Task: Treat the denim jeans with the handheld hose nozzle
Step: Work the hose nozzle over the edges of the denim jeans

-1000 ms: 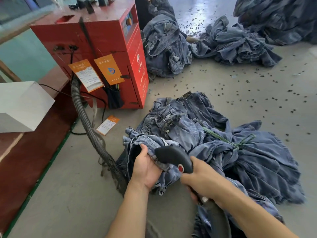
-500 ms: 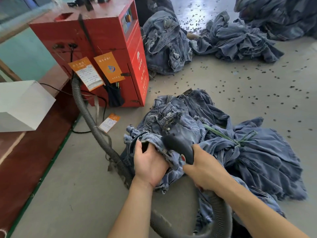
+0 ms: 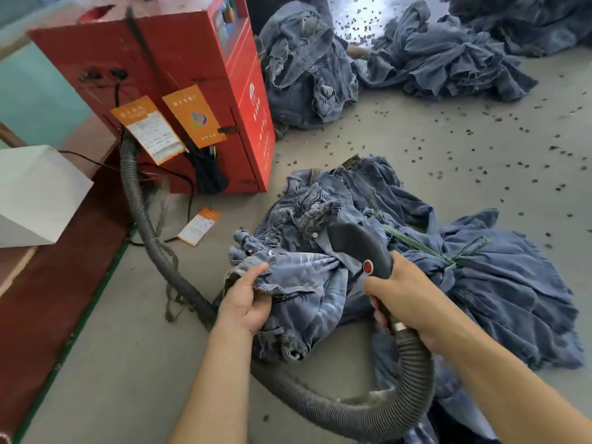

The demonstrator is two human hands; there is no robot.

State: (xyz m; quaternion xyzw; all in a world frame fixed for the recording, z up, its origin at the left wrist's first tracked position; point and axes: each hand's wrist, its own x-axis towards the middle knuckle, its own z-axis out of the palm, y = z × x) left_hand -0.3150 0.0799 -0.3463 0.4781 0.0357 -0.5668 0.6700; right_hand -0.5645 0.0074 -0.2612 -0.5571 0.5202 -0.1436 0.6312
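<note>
Lowest in the frame, a grey ribbed hose [image 3: 368, 411] loops across the floor [image 3: 128, 363] and rises to the right hand [image 3: 413, 302], whose fingers are wrapped round the handle of the black nozzle [image 3: 358, 245]; a red button shows on its side. Just left of it, the left hand [image 3: 248, 302] pinches a fold of the denim jeans [image 3: 304, 277], thumb on top, holding it up beside the nozzle at the frame's centre. The jeans belong to a bundle tied with green cord [image 3: 423, 248], spreading to centre right. One orange-and-white tag [image 3: 200, 225] lies on the floor at centre left. Behind it stands one red machine [image 3: 192, 59] with two more orange tags [image 3: 169, 126] hanging on it; white characters run down its side, too small to read. One white box [image 3: 35, 193] sits at the left edge. Further denim piles [image 3: 368, 59] lie across the upper right; their number cannot be told. Small dark scraps [image 3: 480, 149] dot the floor.
</note>
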